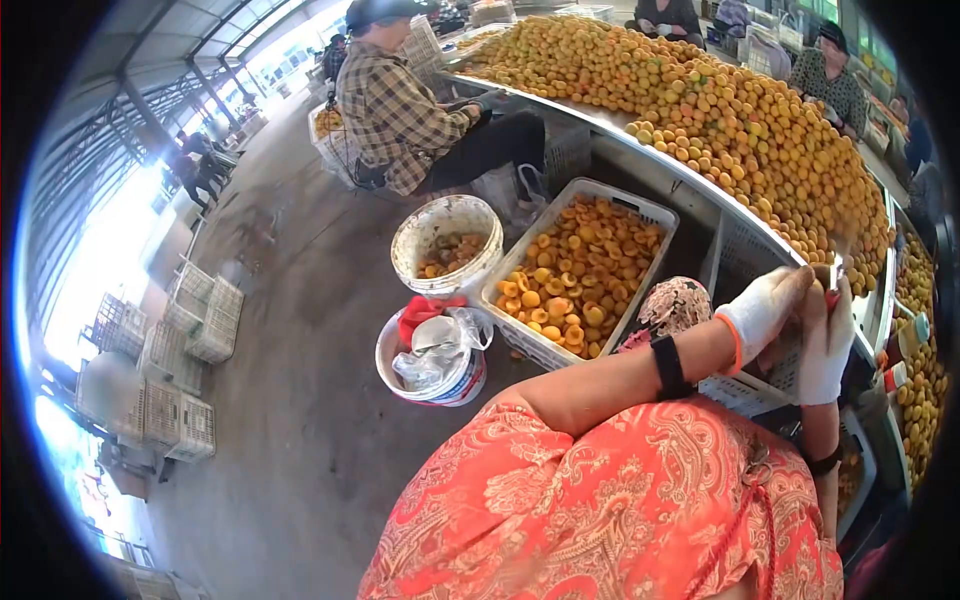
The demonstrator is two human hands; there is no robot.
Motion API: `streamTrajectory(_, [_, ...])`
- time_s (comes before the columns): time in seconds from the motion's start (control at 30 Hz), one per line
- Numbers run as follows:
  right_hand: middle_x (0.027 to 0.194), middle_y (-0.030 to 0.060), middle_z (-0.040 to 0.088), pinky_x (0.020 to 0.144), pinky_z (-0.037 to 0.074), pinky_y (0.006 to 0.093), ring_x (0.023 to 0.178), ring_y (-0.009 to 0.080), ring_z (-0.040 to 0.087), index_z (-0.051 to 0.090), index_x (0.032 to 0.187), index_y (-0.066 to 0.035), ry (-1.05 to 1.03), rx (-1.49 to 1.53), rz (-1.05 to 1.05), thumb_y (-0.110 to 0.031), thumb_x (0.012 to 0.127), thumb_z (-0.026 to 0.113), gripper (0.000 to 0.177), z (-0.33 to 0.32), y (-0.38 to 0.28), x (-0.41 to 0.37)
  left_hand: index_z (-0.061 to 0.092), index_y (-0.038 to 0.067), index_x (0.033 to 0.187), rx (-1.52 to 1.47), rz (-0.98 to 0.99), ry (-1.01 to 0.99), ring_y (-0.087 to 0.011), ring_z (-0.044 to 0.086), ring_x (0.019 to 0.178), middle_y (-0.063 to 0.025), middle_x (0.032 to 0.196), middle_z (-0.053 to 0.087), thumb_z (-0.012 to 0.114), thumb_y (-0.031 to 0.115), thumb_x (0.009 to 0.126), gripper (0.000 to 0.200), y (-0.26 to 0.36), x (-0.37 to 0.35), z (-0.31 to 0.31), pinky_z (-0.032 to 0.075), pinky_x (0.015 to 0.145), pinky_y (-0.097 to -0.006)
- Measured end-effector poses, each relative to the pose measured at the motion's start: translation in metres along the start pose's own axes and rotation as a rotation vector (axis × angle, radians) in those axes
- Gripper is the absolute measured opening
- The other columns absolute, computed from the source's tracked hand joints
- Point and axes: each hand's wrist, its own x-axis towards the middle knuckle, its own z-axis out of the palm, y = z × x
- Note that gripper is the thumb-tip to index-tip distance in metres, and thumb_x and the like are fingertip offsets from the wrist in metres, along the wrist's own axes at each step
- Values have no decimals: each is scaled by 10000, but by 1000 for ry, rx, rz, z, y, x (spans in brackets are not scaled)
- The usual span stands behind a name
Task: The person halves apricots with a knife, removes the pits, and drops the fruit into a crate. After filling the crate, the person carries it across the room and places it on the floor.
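My left hand (pixel 762 308), in a white glove with an orange cuff and stained fingertips, is closed at the edge of the fruit table (pixel 716 190); what it holds, if anything, is hidden. Against it my right hand (pixel 824 350), also white-gloved, grips a small red-handled tool (pixel 834 284) with a bright metal tip pointing up. Orange apricots (pixel 690 100) are heaped on the table just beyond both hands. Left of my forearms, a white crate (pixel 492 298) holds halved apricots (pixel 580 270).
A white bucket (pixel 402 262) with fruit scraps and another bucket (pixel 462 388) with plastic bags and a red cloth stand left of the crate. A seated person in a plaid shirt (pixel 385 110) is at the table's far left. Crates (pixel 175 415) are stacked at left.
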Motion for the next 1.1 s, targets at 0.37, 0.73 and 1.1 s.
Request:
streamTrajectory(0.37, [1131, 221, 607, 934, 471, 384, 1086, 369, 606, 518, 1285, -11, -246, -228, -416, 51, 773, 556, 517, -7, -45, -7, 612, 32, 1103, -236, 335, -108, -119, 558, 873, -40, 960, 618, 505, 156, 1000, 194, -27, -2, -8, 479, 795, -276])
streamTrajectory(0.73, [802, 224, 598, 645, 492, 456, 757, 434, 610, 527, 1031, -7, 34, -143, -326, -154, 841, 610, 254, -12, -37, -11, 594, 52, 1178, -318, 55, 8, -173, 605, 933, -54, 1050, 644, 497, 279, 1010, 299, -10, -9, 23, 486, 832, -323])
streamTrajectory(1.1, [732, 232, 591, 623, 483, 441, 731, 434, 610, 534, 917, 4, 102, 10, 62, -152, 853, 594, 179, -19, -28, -7, 588, 74, 1147, -143, -54, 79, -63, 545, 635, 16, 836, 588, 504, 283, 990, 275, -18, -13, 37, 414, 509, -202])
